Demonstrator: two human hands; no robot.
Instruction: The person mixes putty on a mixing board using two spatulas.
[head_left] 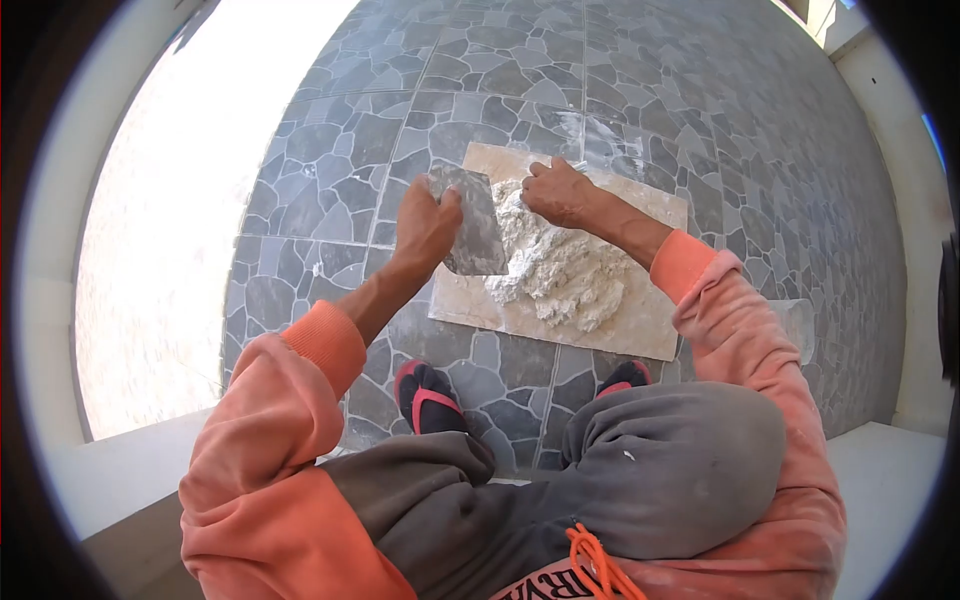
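Observation:
My left hand (428, 225) is closed on the edge of a flat grey plate (474, 230) smeared with pale residue, thumb on its upper face. The plate is held above the left side of a tan board (640, 335). On that board lies a heap of white, lumpy, wet-looking paste (565, 275). My right hand (562, 193) is closed just over the far end of the heap, to the right of the plate. A small pale bit shows beside its knuckles; what the fingers grip is hidden.
Grey stone-patterned floor tiles (350, 150) surround the board, with white smears beyond it. My feet in pink-strapped sandals (430, 400) stand at the board's near edge. Pale ledges lie at both sides, and a brightly lit area (170, 250) is on the left.

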